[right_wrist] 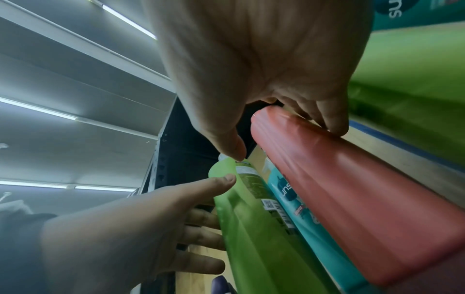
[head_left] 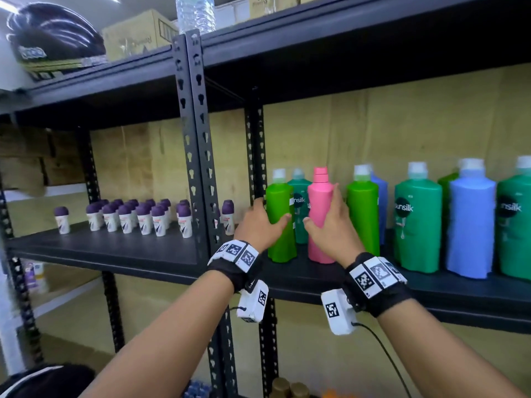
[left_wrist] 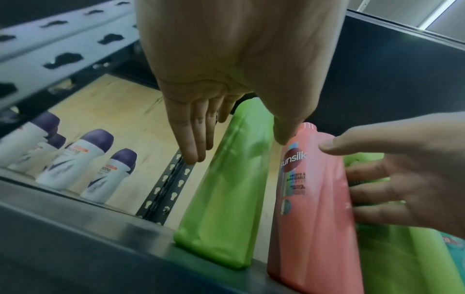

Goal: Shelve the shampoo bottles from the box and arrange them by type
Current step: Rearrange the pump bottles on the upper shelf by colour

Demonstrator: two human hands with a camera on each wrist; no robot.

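Note:
A light green shampoo bottle (head_left: 283, 248) (left_wrist: 221, 199) (right_wrist: 251, 228) stands at the left end of the black shelf (head_left: 373, 285). My left hand (head_left: 273, 209) (left_wrist: 239, 150) holds it, thumb across its front and fingers along its left side. Just to its right stands a pink Sunsilk bottle (head_left: 319, 196) (left_wrist: 314, 218) (right_wrist: 339, 199). My right hand (head_left: 321, 205) (right_wrist: 285, 142) wraps it, thumb in front and fingers round its right side. A teal-green Sunsilk bottle (head_left: 298, 202) stands behind the two. The box is out of view.
To the right stand another light green bottle (head_left: 363, 219), blue bottles (head_left: 471, 225) and dark green Sunsilk bottles (head_left: 418, 225). Several purple-capped roll-ons (head_left: 138, 216) fill the left bay. A black slotted rack post (head_left: 198, 139) rises just left of my left hand. Cartons sit on top.

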